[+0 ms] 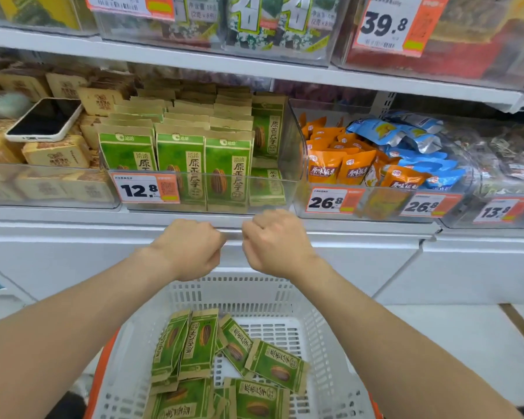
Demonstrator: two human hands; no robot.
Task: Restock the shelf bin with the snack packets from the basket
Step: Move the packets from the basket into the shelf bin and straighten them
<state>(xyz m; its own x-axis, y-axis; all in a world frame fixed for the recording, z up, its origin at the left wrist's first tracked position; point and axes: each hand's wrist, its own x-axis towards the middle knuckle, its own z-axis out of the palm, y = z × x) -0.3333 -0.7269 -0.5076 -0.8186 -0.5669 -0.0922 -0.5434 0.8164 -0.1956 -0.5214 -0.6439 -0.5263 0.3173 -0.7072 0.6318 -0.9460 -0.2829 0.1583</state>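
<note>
A clear shelf bin (200, 176) with a 12.8 price tag holds rows of upright green sunflower-seed packets (180, 152). Below, a white plastic basket (324, 343) with orange trim holds several more green packets (200, 343), lying loose and tilted. My left hand (191, 247) and my right hand (273, 241) hover side by side above the basket's far rim and just below the bin's front. Both are curled into loose fists, and nothing shows in either one.
A phone (44, 119) lies on tan packets in the left bin. A bin of orange and blue packets (375, 158) stands to the right of the green one. White shelf boards run above and below. Tiled floor shows at the lower right.
</note>
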